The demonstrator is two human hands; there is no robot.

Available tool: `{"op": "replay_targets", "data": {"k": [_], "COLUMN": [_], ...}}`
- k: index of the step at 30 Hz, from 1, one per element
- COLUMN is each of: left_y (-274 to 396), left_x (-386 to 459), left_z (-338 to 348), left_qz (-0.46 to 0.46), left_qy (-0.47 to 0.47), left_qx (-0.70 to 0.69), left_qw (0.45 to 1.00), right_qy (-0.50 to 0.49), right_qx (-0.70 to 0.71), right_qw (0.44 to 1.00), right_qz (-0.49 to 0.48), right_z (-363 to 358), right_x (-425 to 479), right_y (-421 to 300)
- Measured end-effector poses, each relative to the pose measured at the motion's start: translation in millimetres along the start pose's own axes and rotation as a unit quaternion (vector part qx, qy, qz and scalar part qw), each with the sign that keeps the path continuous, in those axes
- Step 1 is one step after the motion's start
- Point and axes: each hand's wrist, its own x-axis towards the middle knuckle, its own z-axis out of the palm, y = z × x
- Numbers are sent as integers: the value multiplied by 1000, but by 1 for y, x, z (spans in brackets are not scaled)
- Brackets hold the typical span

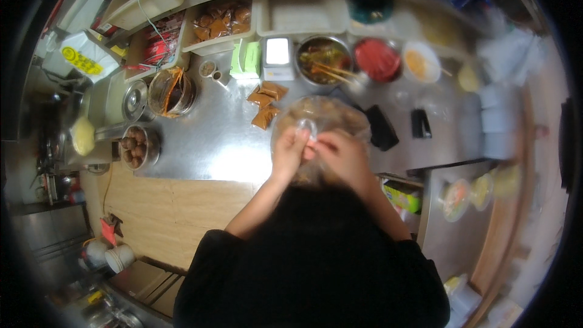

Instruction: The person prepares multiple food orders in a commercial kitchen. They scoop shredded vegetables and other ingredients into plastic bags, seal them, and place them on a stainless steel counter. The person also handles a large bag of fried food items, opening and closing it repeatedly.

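A large clear plastic bag (323, 108) with brownish contents stands at the counter's front edge, close against my body. What fills it is blurred. Above the bag, the fingers of my left hand (289, 149) pinch a gathered twist of its clear plastic. My right hand (342, 155) meets the left there, its fingertips closed on the same gathered plastic. Just beyond the bag, to the left, lie several small brown packets (264, 114) on the metal counter. A black phone-like object (381, 127) lies right of the bag.
Along the back stand a green box (246, 59), a pot (324, 60) with chopsticks, a red-covered bowl (377, 60) and a white bowl (421, 62). At left are a sauce-stained pot (171, 93) and a bowl of brown balls (139, 148). A plastic bin (220, 45) holds more brown packets.
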Motion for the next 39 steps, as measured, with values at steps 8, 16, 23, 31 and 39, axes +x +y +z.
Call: {"op": "replay_targets", "data": {"k": [8,16,23,31,39], "left_y": [4,4,14,-15,-9], "left_x": [-1,-5,-12,5,7], "left_z": [-6,0,5,-5,-12], "left_qz": [29,108,228,24,10], "left_qy": [-29,-74,-45,-70,-106], "left_qx": [59,240,280,67,79], "left_qw": [997,962,931,995,991], "right_qy": [25,-16,-35,148,70], "right_qx": [82,279,226,251,-29], "right_qw": [992,946,970,950,996], "right_qz": [91,166,78,108,-55], "right_z": [10,8,-2,-12,3], "right_x": [0,-3,-6,12,-6], "right_y": [9,24,16,19,0]}}
